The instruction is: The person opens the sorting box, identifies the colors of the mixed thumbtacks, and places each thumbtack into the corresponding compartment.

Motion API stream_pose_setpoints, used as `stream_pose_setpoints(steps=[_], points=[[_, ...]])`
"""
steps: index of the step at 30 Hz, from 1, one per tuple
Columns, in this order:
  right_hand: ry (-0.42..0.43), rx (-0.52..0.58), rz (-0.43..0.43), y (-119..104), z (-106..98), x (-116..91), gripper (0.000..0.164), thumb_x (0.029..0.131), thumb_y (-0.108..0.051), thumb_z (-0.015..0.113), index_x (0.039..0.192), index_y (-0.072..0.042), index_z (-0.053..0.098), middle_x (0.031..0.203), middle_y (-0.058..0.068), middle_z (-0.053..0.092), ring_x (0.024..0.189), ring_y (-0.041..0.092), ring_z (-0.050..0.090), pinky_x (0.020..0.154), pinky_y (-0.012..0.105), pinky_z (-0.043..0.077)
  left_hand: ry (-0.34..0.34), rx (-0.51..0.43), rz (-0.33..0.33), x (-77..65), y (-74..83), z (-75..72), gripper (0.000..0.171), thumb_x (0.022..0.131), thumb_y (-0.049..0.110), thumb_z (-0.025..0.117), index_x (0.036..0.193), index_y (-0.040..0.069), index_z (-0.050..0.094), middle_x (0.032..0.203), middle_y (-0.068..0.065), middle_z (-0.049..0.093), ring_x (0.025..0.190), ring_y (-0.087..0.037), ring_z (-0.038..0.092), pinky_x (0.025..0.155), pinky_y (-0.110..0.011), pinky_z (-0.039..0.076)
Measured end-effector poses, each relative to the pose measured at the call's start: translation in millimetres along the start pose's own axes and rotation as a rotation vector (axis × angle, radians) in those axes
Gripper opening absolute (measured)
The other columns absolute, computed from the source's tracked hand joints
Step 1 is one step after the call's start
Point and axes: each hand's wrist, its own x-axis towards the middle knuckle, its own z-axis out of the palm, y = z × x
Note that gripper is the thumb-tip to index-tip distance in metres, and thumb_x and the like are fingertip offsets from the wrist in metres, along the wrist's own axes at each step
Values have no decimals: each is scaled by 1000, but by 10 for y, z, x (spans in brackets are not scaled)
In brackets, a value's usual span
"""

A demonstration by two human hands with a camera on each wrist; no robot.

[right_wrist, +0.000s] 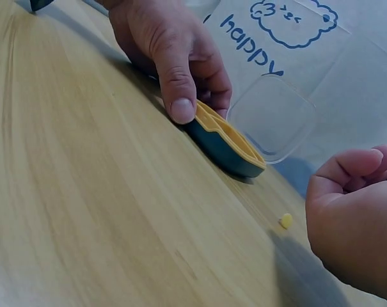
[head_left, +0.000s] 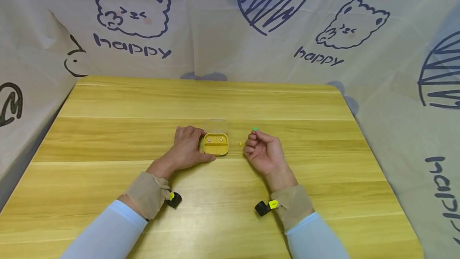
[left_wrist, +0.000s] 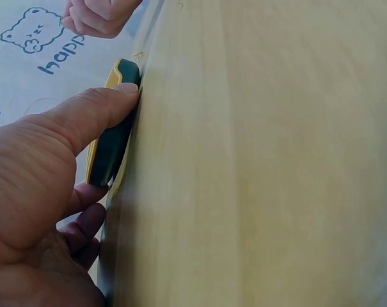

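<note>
A small pill box [head_left: 216, 150] with a yellow divided inside and a dark green base sits on the table, its clear lid [head_left: 216, 125] raised at the back. Tiny pieces lie in its two rear compartments, one pinkish, one yellowish. My left hand [head_left: 187, 147] grips the box from the left, thumb on the front side, as the left wrist view also shows. To the right of the box, my right hand [head_left: 265, 153] pinches a small bright green piece [head_left: 255, 129] at its fingertips, palm turned up. A tiny yellow pill [right_wrist: 286, 221] lies between the box and that hand.
The wooden table [head_left: 287, 107] stretches around both hands. White cloth [head_left: 215, 23] with drawn bears, hearts and lettering hangs behind and at the sides. Each wrist carries a small black camera [head_left: 174, 200] strapped on with tan wrap.
</note>
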Motion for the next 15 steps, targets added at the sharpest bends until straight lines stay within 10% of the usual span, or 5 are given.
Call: stream_pose_setpoints(steps=[15], points=[[-96, 89, 24, 6, -64, 3, 12, 99, -12, 49, 88, -7, 53, 79, 3, 51, 68, 14, 41, 59, 27, 32, -1, -11, 9, -5, 13, -26, 80, 70, 49, 81, 125, 0, 51, 121, -19, 50, 121, -38, 32, 114, -61, 0]])
